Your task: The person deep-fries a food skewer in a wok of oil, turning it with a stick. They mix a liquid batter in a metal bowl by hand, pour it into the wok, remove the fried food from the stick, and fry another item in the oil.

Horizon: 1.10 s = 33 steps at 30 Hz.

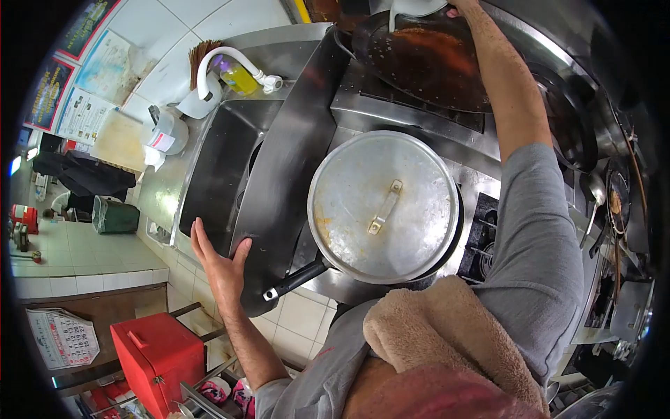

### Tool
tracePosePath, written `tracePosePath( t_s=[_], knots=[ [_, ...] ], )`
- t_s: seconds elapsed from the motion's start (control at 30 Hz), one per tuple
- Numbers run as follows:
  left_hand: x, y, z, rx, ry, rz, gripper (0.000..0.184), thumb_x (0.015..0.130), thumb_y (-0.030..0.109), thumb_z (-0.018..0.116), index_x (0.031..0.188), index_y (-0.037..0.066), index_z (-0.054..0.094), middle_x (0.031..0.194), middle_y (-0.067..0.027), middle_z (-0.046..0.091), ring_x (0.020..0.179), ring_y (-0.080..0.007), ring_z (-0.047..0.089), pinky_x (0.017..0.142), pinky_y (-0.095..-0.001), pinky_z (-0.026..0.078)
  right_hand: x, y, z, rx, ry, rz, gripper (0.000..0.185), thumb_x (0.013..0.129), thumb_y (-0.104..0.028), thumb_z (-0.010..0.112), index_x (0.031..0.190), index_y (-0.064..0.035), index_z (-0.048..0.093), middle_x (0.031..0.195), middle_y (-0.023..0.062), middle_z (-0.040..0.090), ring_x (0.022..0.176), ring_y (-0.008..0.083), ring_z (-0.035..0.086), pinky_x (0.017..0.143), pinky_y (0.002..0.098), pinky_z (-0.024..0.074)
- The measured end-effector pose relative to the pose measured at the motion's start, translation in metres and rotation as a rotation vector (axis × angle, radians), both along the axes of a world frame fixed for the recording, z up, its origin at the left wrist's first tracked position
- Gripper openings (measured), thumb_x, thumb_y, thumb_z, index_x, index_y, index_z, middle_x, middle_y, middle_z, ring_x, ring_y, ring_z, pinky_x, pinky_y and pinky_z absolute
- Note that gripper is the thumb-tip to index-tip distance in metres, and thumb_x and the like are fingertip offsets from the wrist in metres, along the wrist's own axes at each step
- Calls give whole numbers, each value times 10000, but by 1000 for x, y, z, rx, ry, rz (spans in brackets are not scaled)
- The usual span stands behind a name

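Observation:
My left hand (222, 271) is beside the sink's front edge, fingers spread, its thumb against the dark metal divider (289, 150). At the top, my right hand (460, 7) is partly cut off by the frame edge and grips a white container (419, 7). A pale stream or lip hangs from the container over a large dark wok (391, 63), which holds reddish-brown liquid. In front of me stands a pot covered by a round metal lid (356, 202), its black handle (296, 279) pointing toward my left hand.
Left of the divider lies a steel sink (223, 153) with a white faucet (209, 66) and a yellow soap bottle (241, 78). A burner (485, 241) shows right of the pot. More pans (569, 126) and a ladle (594, 188) are farther right. A red box (159, 359) stands at lower left.

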<state>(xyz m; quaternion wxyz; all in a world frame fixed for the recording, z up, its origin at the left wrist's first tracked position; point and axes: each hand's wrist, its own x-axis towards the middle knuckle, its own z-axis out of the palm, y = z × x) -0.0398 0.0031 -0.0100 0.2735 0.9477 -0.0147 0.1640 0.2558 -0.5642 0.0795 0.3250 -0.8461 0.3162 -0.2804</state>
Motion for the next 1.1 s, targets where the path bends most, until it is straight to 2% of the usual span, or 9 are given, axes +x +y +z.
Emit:
tracePosePath(
  t_s=[0.17, 0.37, 0.43, 0.5, 0.6, 0.7, 0.77, 0.87, 1.1],
  knots=[
    [-1, 4, 0, 1, -43, -44, 917, 667, 202, 776, 1386, 87, 220, 1398, -194, 221, 1268, -349, 294, 1030, -433, 297, -48, 53, 24, 202, -26, 136, 309, 860, -79, 403, 1142, 28, 471, 1147, 272, 521, 755, 356, 646, 525, 410, 559],
    [-5, 3, 2, -43, -42, -60, 892, 683, 185, 765, 1386, 96, 222, 1398, -203, 210, 1259, -364, 303, 1020, -432, 312, -96, 35, 24, 224, 40, 356, 215, 848, -97, 443, 889, 18, 620, 643, 156, 594, 457, 291, 602, 313, 361, 460],
    [-7, 3, 3, -69, -36, -61, 886, 687, 179, 761, 1386, 101, 222, 1399, -205, 207, 1257, -370, 305, 1016, -432, 317, -126, 34, 30, 226, 98, 415, 199, 850, -159, 506, 918, -12, 621, 685, 179, 608, 470, 275, 612, 301, 331, 449],
    [-7, 4, 2, -78, -34, -64, 883, 688, 171, 760, 1386, 108, 222, 1400, -207, 200, 1257, -376, 304, 1011, -432, 327, -114, -10, 5, 131, 116, 331, 403, 792, -115, 387, 1185, -48, 442, 532, 112, 531, 343, 192, 509, 262, 273, 336],
    [-8, 4, 5, -70, -24, -65, 882, 688, 159, 758, 1386, 110, 221, 1401, -210, 197, 1260, -380, 300, 1009, -435, 332, -101, -78, -15, 5, 142, 210, 429, 791, -155, 422, 1212, -77, 440, 592, 152, 562, 398, 231, 553, 334, 321, 427],
    [-7, 7, 2, -81, -22, -76, 885, 685, 147, 758, 1386, 109, 219, 1402, -212, 195, 1262, -379, 296, 1015, -434, 326, -98, -104, -20, -552, 21, 14, 478, 786, -199, 450, 1252, -102, 418, 801, 238, 595, 578, 279, 627, 496, 375, 513],
    [-7, 9, 0, -74, -44, -82, 888, 682, 143, 759, 1386, 109, 219, 1402, -212, 196, 1263, -377, 294, 1017, -431, 325, -145, -30, 19, -213, 114, -121, 514, 783, -229, 461, 1278, -104, 403, 1052, 293, 533, 780, 326, 635, 641, 397, 527],
    [-9, 8, 3, -61, -78, -82, 878, 675, 117, 757, 1379, 102, 234, 1391, -201, 220, 1259, -363, 300, 1018, -417, 325, -128, -34, 13, -401, 94, -281, 515, 777, -211, 462, 1280, -116, 409, 1141, 288, 482, 774, 337, 631, 624, 403, 526],
    [-10, 11, 2, -38, -93, -82, 896, 666, 165, 771, 1380, 107, 233, 1395, -213, 220, 1260, -365, 306, 1015, -423, 325, -131, 7, 25, 157, -131, -146, 496, 774, -140, 509, 1240, -13, 398, 1093, 272, 500, 680, 300, 635, 531, 320, 552]
  ],
)
